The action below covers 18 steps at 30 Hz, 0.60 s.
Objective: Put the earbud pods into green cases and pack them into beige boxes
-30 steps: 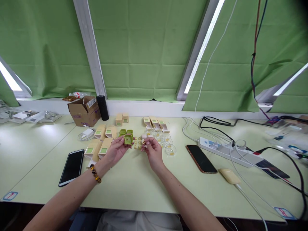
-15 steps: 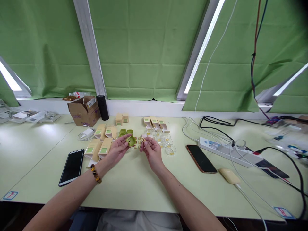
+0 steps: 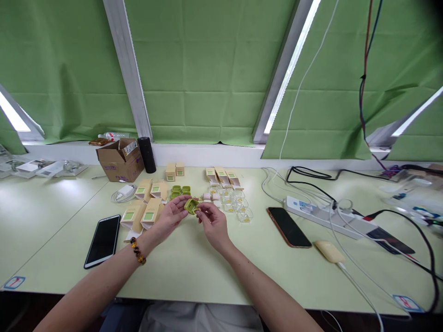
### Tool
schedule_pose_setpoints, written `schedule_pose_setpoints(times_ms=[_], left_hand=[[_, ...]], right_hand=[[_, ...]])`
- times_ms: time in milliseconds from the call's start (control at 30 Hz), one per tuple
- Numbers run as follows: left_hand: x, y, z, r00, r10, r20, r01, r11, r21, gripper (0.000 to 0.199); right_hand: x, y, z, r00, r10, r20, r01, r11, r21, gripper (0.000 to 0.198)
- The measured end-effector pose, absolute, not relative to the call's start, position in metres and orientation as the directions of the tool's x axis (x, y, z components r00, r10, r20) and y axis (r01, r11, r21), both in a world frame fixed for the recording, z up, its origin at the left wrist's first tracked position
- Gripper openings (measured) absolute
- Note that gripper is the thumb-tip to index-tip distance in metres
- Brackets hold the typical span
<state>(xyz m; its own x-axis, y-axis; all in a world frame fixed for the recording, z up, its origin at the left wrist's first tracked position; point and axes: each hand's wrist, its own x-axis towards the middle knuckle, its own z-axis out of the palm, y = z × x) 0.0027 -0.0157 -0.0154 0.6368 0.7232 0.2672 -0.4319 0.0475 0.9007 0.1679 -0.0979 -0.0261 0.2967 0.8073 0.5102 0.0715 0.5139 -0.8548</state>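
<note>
One camera, worn on the person's head, looks forward and steeply down from above the lap [image 3: 200, 318]. It sees the table [image 3: 249, 267] from its near edge to the wall and green blinds [image 3: 207, 69] behind, wide across, with the left hand [image 3: 171, 216] and right hand [image 3: 213, 224] below mid-picture.

Bright light glares between green blinds [image 3: 214, 69], with blur at far right.

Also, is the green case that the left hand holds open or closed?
Open: the green case in the left hand shows its hollow inside toward the camera.
</note>
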Motion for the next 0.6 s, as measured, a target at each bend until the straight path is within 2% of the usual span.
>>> schedule_pose_setpoints(times_ms=[200,300,467,600], left_hand=[[0.0028,-0.0152,-0.0186,0.637,0.709,0.303,-0.414,-0.017,0.91,0.056],[0.0028,-0.0157,-0.018,0.639,0.702,0.315,-0.395,-0.051,0.917,0.055],[0.0032,-0.0169,-0.0165,0.639,0.69,0.339,-0.388,-0.091,0.917,0.052],[0.0037,-0.0179,-0.0154,0.638,0.686,0.349,-0.388,-0.106,0.916,0.05]], right_hand=[[0.1704,-0.098,-0.0262,0.312,0.767,0.56,0.145,0.544,-0.826,0.012],[0.1706,-0.0983,-0.0268,0.296,0.737,0.608,0.233,0.561,-0.794,0.013],[0.1705,-0.0999,-0.0274,0.216,0.621,0.753,0.468,0.611,-0.638,0.019],[0.1715,-0.1008,-0.0263,0.167,0.569,0.805,0.556,0.62,-0.553,0.022]])
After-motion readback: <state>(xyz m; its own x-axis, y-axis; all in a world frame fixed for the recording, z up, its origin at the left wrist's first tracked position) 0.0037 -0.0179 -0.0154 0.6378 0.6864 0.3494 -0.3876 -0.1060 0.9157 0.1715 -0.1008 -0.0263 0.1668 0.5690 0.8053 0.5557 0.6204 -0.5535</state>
